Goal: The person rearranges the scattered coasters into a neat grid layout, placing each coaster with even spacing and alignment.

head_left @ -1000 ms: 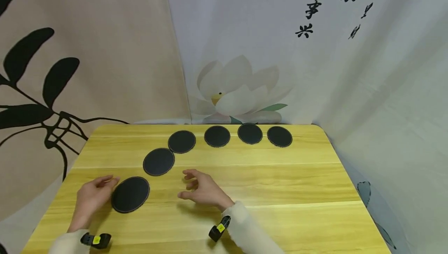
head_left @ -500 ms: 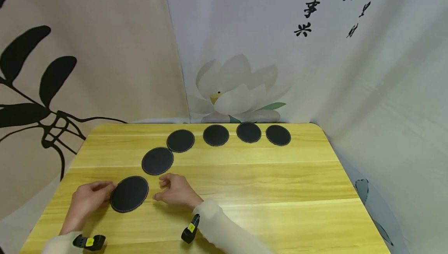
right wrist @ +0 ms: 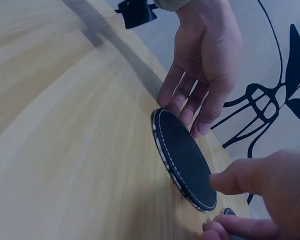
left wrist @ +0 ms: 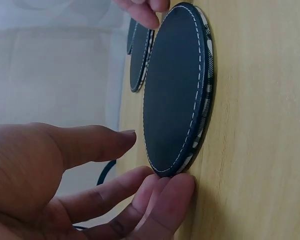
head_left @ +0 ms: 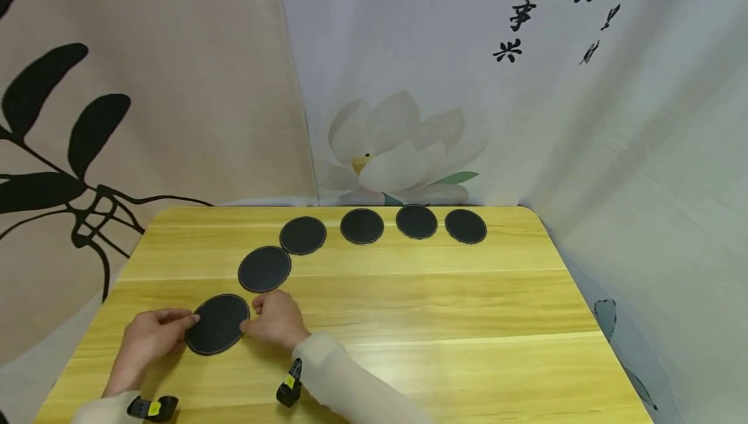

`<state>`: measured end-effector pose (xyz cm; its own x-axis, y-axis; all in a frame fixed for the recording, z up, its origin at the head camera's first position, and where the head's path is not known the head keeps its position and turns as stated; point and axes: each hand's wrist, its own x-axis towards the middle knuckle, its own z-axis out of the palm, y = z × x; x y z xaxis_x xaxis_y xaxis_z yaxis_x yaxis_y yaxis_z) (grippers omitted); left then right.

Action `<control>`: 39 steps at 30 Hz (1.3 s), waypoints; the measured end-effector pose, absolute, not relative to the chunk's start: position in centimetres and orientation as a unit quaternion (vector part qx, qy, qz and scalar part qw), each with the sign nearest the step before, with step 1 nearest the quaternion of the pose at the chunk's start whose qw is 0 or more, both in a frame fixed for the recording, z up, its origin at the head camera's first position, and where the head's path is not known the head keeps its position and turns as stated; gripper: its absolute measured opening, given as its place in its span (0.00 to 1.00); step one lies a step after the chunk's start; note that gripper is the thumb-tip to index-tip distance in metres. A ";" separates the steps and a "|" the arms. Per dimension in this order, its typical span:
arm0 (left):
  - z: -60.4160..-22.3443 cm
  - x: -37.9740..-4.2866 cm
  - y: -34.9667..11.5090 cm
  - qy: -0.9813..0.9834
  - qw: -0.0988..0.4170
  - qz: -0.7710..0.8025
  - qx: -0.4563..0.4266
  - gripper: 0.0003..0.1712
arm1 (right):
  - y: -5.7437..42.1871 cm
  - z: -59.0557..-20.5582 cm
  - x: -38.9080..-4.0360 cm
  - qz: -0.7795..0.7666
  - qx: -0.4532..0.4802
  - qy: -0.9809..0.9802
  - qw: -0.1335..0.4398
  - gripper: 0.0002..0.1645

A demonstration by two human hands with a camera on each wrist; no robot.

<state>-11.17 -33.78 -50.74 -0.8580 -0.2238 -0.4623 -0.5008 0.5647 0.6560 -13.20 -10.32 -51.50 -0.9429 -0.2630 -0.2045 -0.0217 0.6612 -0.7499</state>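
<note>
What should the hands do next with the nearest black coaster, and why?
Probably lift it off the table by its edges. The left hand touches the nearest coaster at its left rim and the right hand at its right rim; the wrist views show fingertips at the edge, but the coaster lies flat on the wooden table. Five more coasters curve away behind it.

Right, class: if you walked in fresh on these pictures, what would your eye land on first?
Six round black coasters curve across the yellow table, four in a row at the far edge and two stepping down towards the person. Both hands meet at the nearest coaster: the left hand touches its left edge and the right hand its right edge. Behind hangs a cloth with a big white lotus.
</note>
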 end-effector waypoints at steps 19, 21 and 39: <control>-50.7 -10.9 -33.2 0.867 0.157 0.417 -0.221 0.31 | -11.9 -51.5 -12.8 -0.330 -0.084 0.935 0.096 0.14; -50.6 -10.8 -33.1 0.864 0.154 0.424 -0.224 0.31 | -12.0 -51.4 -12.7 -0.336 -0.078 0.933 0.099 0.15; -50.8 -10.2 -31.9 0.838 0.119 0.480 -0.233 0.29 | -10.6 -52.4 -13.0 -0.528 -0.046 0.841 0.112 0.13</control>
<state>-10.23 -31.85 -50.84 -0.8630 -0.2765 -0.4228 -0.5046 0.4313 0.7479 -13.05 -10.57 -52.37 -0.9705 -0.1959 -0.1404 0.0412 0.4389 -0.8976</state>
